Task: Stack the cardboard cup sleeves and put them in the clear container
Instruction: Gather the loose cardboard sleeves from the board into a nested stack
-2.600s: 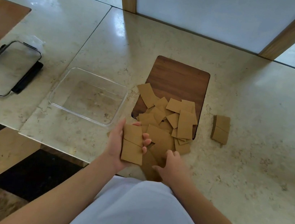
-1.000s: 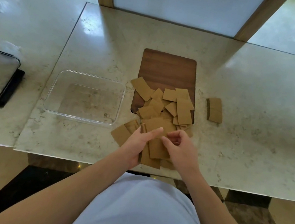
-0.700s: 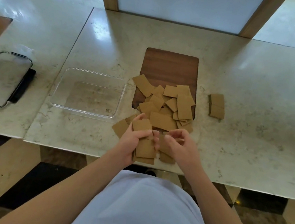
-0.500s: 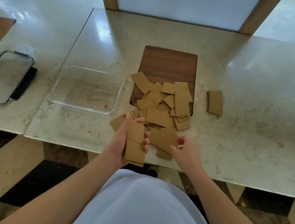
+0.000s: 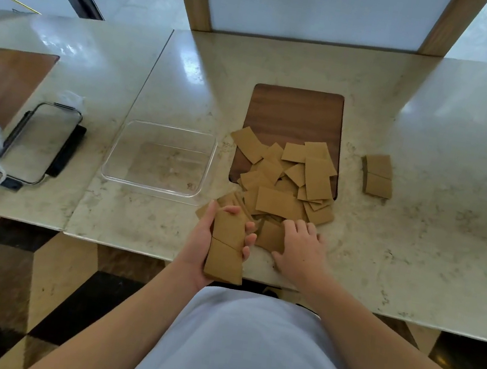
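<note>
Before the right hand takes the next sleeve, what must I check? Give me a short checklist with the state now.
1. Left hand grips stack: ok.
2. Stack edges aligned: cannot tell.
3. Right hand on a loose sleeve: ok.
4. Sleeve pinched and lifted: not ok, the hand lies flat on it.
5. Container empty, within reach: ok.
6. Pile not all gathered: not ok, many left.

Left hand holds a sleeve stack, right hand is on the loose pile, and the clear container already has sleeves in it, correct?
Not quite: the head view shows the clear container empty. The rest holds: left hand grips a sleeve stack, right hand is on the loose pile.
</note>
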Action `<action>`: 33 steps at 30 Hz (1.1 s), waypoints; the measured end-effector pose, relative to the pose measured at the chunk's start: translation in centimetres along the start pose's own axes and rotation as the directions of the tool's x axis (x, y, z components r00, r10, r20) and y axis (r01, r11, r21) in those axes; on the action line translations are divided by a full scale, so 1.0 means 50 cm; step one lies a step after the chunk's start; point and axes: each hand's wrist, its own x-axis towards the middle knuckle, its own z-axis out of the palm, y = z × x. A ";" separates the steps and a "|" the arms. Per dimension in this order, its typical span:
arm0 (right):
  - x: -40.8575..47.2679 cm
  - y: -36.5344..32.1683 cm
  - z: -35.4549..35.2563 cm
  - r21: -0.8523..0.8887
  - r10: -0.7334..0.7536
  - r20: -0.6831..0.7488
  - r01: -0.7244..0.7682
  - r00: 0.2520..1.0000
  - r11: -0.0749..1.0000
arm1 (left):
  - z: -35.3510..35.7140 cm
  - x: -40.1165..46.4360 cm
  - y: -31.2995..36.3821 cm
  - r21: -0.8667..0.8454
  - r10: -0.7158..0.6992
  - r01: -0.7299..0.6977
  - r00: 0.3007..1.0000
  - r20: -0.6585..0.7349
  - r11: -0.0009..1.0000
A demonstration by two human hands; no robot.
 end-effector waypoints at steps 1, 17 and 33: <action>0.002 0.001 0.001 -0.008 0.016 -0.007 -0.016 1.000 1.000 | -0.001 0.008 0.000 -0.004 0.006 -0.006 1.000 -0.016 1.000; 0.005 -0.064 -0.143 0.690 0.110 0.226 -0.239 0.968 0.683 | 0.053 0.085 -0.026 0.245 0.057 -0.025 0.990 -0.127 0.969; 0.028 0.027 -0.136 0.653 -0.051 0.179 -0.080 0.982 0.753 | 0.014 0.068 -0.035 0.107 0.001 0.003 0.999 -0.044 0.994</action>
